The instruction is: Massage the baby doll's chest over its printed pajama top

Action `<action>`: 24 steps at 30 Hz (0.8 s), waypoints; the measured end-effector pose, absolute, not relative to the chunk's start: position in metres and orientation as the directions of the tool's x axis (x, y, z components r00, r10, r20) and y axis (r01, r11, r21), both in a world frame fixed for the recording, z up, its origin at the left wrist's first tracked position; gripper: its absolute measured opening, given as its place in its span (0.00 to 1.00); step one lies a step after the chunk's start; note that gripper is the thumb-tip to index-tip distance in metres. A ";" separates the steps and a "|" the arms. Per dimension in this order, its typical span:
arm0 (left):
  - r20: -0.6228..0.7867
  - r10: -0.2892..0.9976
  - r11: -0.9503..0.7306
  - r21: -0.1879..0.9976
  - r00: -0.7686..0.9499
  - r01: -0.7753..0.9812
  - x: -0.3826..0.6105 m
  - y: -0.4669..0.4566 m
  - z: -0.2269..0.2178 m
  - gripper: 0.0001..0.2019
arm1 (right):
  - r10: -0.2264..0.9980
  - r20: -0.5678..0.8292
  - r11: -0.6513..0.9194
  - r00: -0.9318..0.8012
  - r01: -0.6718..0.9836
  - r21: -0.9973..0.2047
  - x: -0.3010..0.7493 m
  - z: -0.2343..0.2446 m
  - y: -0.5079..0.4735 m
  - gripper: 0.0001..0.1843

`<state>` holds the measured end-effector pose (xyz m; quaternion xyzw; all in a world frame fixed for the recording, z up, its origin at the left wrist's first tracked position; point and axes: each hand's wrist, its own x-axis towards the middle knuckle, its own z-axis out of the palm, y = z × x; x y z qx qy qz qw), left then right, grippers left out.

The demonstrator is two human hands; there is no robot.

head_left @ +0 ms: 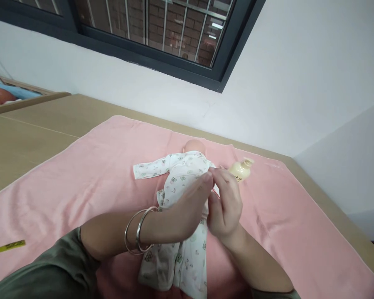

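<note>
My left hand, with two silver bangles at the wrist, is held palm inward with its fingers out straight. Against it rests my right hand, cupped, its fingers bent near the left fingertips. Nothing shows between the palms. Both hands are raised over a baby doll in white printed clothes, whose bald head points to the window side. One sleeve stretches out to the left; my hands and forearm cover part of its middle. A cream-coloured bottle with dark lettering is just beyond my right hand.
A pink blanket covers much of the tan table. On its left part is a yellow strip with dark marks. A dark-framed window is set in the white wall behind. Another doll is partly visible at far left.
</note>
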<state>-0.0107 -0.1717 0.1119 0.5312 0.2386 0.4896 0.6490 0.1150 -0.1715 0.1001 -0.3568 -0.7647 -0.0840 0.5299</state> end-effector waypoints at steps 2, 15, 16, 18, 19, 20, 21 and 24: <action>0.197 0.889 -0.012 0.913 0.414 -0.409 -0.012 -0.164 0.120 0.19 | 0.493 0.844 0.721 -0.211 0.642 -0.260 0.109 0.096 -0.173 0.31; 0.753 0.641 -0.740 0.657 0.145 -0.140 -0.020 -0.154 0.115 0.15 | 0.641 0.696 0.767 -0.324 0.277 -0.578 0.097 0.101 -0.199 0.23; 0.786 0.596 -0.777 0.616 0.163 -0.131 -0.017 -0.160 0.111 0.17 | 0.652 0.719 0.756 -0.242 0.289 -0.588 0.103 0.102 -0.197 0.20; 0.796 0.562 -0.799 0.593 0.224 -0.104 -0.008 -0.175 0.101 0.23 | 0.654 0.751 0.739 -0.089 0.287 -0.609 0.113 0.104 -0.191 0.16; 0.780 0.570 -0.792 0.605 0.257 -0.080 -0.004 -0.181 0.097 0.26 | 0.653 0.758 0.732 -0.017 0.271 -0.625 0.117 0.104 -0.187 0.15; 0.763 0.579 -0.785 0.617 0.287 -0.058 0.000 -0.187 0.092 0.30 | 0.652 0.756 0.724 0.051 0.253 -0.641 0.120 0.104 -0.183 0.14; 0.748 0.582 -0.780 0.624 0.318 -0.042 0.004 -0.191 0.089 0.33 | 0.653 0.749 0.713 0.110 0.244 -0.657 0.121 0.103 -0.180 0.12; 0.748 0.514 -0.798 0.596 0.421 -0.086 0.007 -0.196 0.086 0.35 | 0.680 0.716 0.661 0.156 0.292 -0.691 0.117 0.098 -0.175 0.19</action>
